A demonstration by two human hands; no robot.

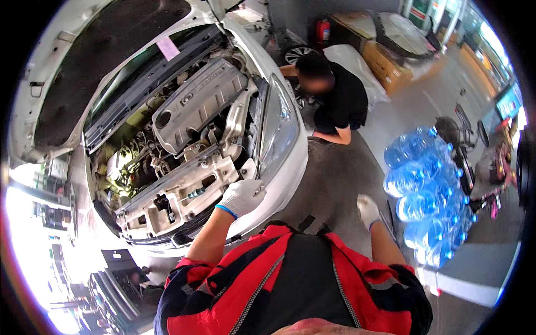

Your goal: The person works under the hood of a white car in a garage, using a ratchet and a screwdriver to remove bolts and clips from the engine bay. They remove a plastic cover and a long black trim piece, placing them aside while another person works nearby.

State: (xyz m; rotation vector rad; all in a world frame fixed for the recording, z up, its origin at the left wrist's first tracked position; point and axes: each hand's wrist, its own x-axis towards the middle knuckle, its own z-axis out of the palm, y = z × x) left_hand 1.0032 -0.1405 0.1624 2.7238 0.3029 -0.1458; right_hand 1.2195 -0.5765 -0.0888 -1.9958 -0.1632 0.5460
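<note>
My left hand point(241, 198), in a white knit glove with a blue cuff, is at the front of a white car point(290, 178). Its fingers are curled in beside the lower end of the headlight point(277, 131), above the metal front panel point(184, 195). Whatever the fingertips pinch is too small to make out. Behind that panel lies the grey engine cover point(201, 103), under the raised bonnet point(72, 61). Away from the car on the right, my right hand point(368, 212), also white-gloved, hangs low over the floor. Its fingers are foreshortened, and no held object shows.
A crouching person point(340, 89) in black works by the car's front wheel side. Several large blue water bottles point(427, 195) stand at the right. Behind are cardboard boxes point(385, 67), a loose wheel point(298, 54) and a red fire extinguisher point(323, 30).
</note>
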